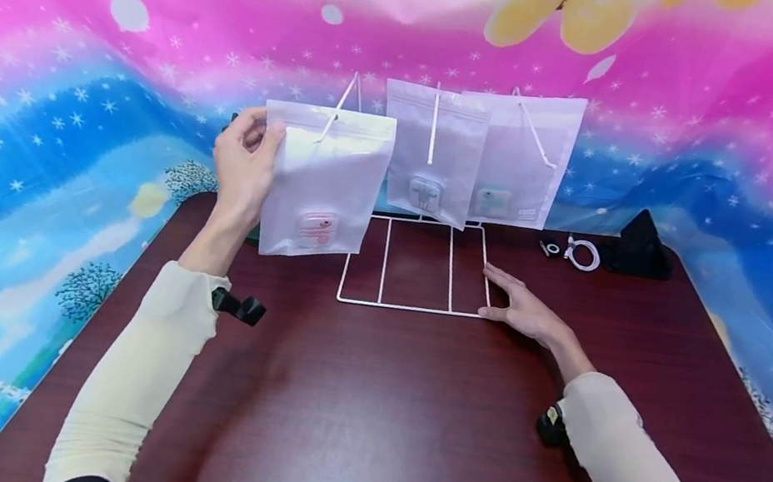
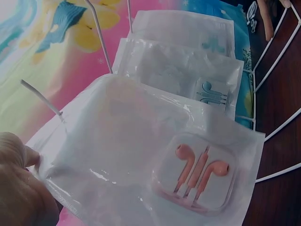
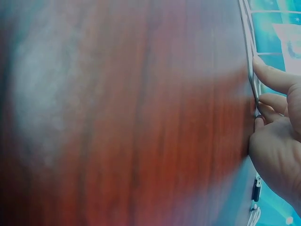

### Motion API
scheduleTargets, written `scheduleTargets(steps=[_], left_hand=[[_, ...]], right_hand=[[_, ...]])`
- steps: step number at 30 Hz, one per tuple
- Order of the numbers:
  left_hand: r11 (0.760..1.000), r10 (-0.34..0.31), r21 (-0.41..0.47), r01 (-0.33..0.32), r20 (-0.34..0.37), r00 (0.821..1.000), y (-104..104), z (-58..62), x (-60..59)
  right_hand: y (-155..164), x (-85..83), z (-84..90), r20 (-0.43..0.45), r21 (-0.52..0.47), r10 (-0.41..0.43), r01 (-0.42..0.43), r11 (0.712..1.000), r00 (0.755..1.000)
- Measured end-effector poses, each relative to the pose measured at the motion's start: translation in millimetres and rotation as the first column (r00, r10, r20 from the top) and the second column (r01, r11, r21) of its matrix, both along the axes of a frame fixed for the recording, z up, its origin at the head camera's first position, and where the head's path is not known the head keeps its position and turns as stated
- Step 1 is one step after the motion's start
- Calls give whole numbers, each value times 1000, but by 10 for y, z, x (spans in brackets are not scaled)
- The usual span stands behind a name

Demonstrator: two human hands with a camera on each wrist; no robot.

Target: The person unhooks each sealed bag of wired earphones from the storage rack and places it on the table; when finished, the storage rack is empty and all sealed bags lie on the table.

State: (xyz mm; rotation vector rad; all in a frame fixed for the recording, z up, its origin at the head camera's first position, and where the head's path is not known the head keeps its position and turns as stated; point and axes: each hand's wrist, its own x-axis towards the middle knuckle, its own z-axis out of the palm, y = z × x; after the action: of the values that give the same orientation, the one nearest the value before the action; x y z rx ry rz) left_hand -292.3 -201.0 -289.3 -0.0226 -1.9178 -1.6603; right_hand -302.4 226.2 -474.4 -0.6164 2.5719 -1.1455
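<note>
A white translucent zip bag [image 1: 321, 172] hangs from a white wire hook at the front left, tilted slightly. Pink earphones [image 2: 192, 172] in a clear square case show through its lower part. My left hand [image 1: 246, 160] pinches this bag by its upper left corner, thumb on the near face. Behind it to the right, two similar bags hang on hooks: one [image 1: 452, 138] with white earphones, the other [image 1: 539, 189] with pale green ones. My right hand [image 1: 531, 310] rests against the right side of the rack's white wire base [image 1: 414, 308], fingers extended, thumb at the near corner.
At the back right of the brown table [image 1: 360, 405] lie a small black device [image 1: 550, 248], a coiled white cable [image 1: 585, 256] and a black angular stand [image 1: 639, 247]. A colourful printed cloth [image 1: 118, 64] surrounds the table's back and sides.
</note>
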Motion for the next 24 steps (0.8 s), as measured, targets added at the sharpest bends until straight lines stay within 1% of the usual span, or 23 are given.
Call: scheduleTargets(steps=[6, 14, 19, 21, 24], left_hand=[[998, -24, 52, 25, -26, 999, -60, -21, 177], [992, -43, 116, 51, -64, 997, -99, -13, 419], [984, -60, 158, 78, -112, 992, -81, -3, 563], [983, -64, 160, 85, -127, 990, -73, 3, 619], [987, -74, 134, 92, -136, 988, -62, 12, 679]], right_hand=[[-13, 2, -14, 4, -18, -2, 2, 1000, 1000], [-19, 9, -28, 1, -19, -5, 5, 1000, 1000], [-10, 8, -11, 6, -28, -7, 8, 1000, 1000], [-9, 6, -4, 7, -25, -7, 7, 1000, 1000], [-4, 6, 5, 8, -16, -14, 14, 1000, 1000]])
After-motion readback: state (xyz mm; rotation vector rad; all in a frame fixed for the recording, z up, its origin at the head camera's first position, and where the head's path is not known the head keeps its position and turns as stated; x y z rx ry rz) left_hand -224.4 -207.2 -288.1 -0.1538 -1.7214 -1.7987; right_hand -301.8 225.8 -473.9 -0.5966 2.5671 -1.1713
